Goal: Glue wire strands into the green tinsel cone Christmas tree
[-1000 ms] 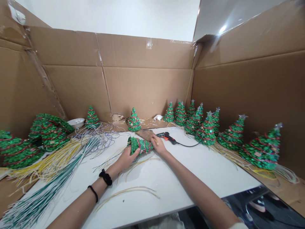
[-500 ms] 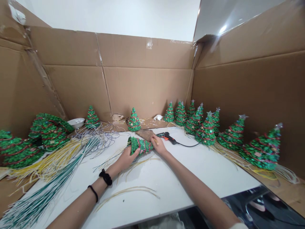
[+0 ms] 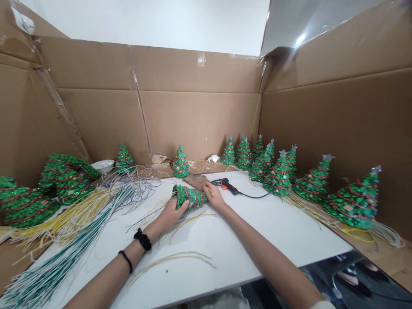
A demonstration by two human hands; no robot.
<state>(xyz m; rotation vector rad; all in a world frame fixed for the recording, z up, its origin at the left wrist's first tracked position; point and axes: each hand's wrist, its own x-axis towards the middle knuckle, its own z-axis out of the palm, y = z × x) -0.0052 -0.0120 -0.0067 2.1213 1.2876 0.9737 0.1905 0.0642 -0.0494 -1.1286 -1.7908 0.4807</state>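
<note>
A small green tinsel Christmas tree (image 3: 192,197) with red garland lies on its side above the white tabletop, its wide base toward the left. My left hand (image 3: 171,213) is wrapped round the base end, thumb on the near side. At the narrow end, the fingers of my right hand (image 3: 213,195) are pinched together; what they hold is too small to make out. A brown board (image 3: 195,181) lies just behind the tree. Close to my right hand rests a black and orange glue gun (image 3: 224,184) with its cord running right.
Finished trees with silver stars (image 3: 278,175) line the right side. Bundles of green and white strands (image 3: 72,244) and yellow strands (image 3: 69,214) spread over the left. A white bowl (image 3: 103,166) and another tree (image 3: 181,162) stand at the back, before cardboard walls (image 3: 199,120).
</note>
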